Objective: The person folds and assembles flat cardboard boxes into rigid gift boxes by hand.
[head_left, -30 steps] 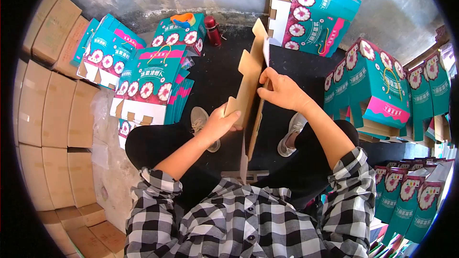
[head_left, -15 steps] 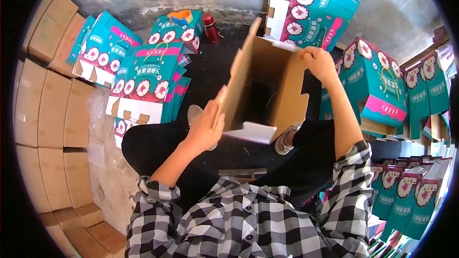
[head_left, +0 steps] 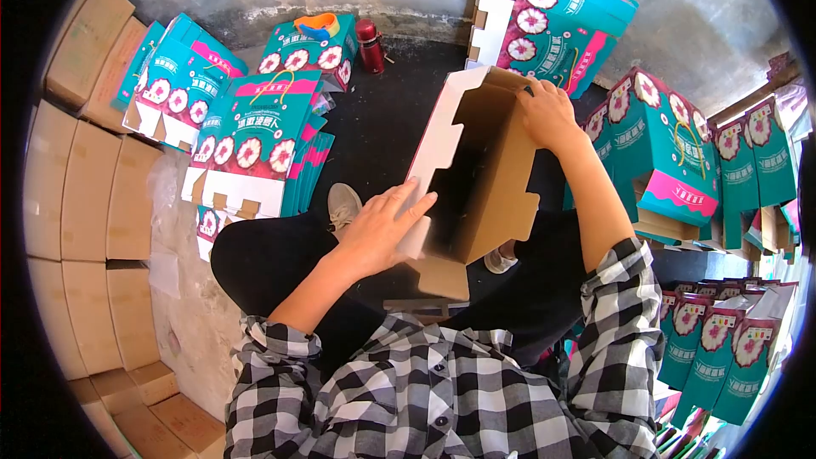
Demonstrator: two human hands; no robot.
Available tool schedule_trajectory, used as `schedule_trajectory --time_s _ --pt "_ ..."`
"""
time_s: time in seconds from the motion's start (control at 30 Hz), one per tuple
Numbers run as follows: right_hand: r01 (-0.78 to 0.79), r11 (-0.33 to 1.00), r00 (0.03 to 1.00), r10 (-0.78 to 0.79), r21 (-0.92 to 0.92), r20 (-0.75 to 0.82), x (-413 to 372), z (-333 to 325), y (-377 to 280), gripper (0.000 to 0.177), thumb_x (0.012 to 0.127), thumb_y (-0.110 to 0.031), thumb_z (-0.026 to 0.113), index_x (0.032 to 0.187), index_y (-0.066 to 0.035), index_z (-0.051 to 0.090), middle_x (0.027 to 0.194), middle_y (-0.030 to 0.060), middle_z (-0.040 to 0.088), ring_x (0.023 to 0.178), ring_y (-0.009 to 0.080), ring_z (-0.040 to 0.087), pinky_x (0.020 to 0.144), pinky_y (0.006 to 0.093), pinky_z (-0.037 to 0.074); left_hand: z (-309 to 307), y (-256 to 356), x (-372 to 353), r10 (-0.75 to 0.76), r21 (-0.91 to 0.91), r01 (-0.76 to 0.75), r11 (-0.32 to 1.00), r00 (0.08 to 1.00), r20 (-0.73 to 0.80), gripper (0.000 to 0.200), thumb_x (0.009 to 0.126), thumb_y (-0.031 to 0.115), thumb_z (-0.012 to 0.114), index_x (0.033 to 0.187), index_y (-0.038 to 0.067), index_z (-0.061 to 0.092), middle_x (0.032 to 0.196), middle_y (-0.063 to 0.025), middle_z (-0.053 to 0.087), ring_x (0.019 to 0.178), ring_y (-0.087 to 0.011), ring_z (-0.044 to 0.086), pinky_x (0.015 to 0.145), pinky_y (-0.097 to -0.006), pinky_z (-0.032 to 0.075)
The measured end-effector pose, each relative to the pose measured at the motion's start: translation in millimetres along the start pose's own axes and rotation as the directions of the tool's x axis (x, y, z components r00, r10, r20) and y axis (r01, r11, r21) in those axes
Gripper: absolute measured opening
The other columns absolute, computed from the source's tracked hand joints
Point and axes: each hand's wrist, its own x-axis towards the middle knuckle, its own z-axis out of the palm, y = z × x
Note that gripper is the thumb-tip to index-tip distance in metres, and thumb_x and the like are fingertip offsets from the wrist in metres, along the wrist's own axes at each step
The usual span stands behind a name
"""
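An open cardboard box (head_left: 497, 191), brown inside, stands between my legs with its mouth facing up. Along its left side a white notched flap (head_left: 440, 132) is folded inward over part of the opening. My left hand (head_left: 382, 225) lies on the near end of that flap, fingers stretched out and apart. At the far right corner, my right hand (head_left: 544, 115) is closed on the box's edge, fingertips over the rim. A brown flap (head_left: 440, 278) sticks out at the near end. The inside bottom is dark.
Flat teal printed cartons (head_left: 255, 140) are stacked at left, and more (head_left: 552, 21) lean on the wall. Made-up teal boxes (head_left: 659, 149) stand at right. Brown cartons (head_left: 89, 191) pile up far left. A red flask (head_left: 370, 47) and an orange-blue tape roll (head_left: 319, 26) are at the back.
The left flap has tipped inward, showing its white outer face. My left hand has shifted right and spread its fingers on it. The near white flap has given way to a brown one.
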Motion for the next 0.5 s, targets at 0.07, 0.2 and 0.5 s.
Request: schedule_trajectory --time_s 0.07,0.2,0.5 --pt "0.018 0.995 0.998 -0.012 0.096 -0.063 3.0 3.3 -1.5 0.041 0.080 -0.015 0.058 0.120 -0.008 0.054 0.125 0.0162 0.051 0.112 0.0348 0.051 0.092 0.0432 0.044 4.8 -1.3 0.5 0.007 0.005 -0.007 1.000 1.000 0.029 0.096 0.062 0.029 0.083 0.143 0.019 0.031 0.145 -0.0184 0.027 0.130 -0.0366 0.035 0.106 -0.0457 0.034" --pt "-0.084 0.917 0.995 0.097 0.389 -0.013 13.3 11.5 4.7 0.037 0.084 -0.019 0.056 0.119 -0.007 0.052 0.119 0.0161 0.053 0.110 0.0340 0.053 0.091 0.0420 0.044 9.5 -3.0 2.1 0.015 -0.049 -0.014 0.999 1.000 0.025 0.096 0.062 0.031 0.083 0.142 0.020 0.032 0.146 -0.0193 0.025 0.132 -0.0368 0.031 0.106 -0.0466 0.033" --pt "0.061 0.844 0.969 0.078 0.532 -0.235 17.2 13.2 10.7 0.021 0.084 -0.017 0.054 0.101 -0.005 0.055 0.103 0.0141 0.060 0.096 0.0333 0.059 0.082 0.0418 0.047 22.7 1.1 0.7 0.063 -0.097 -0.061 0.993 0.998 0.014 0.074 0.074 0.048 0.069 0.136 0.014 0.043 0.146 -0.0211 0.026 0.136 -0.0382 0.024 0.109 -0.0470 0.026"
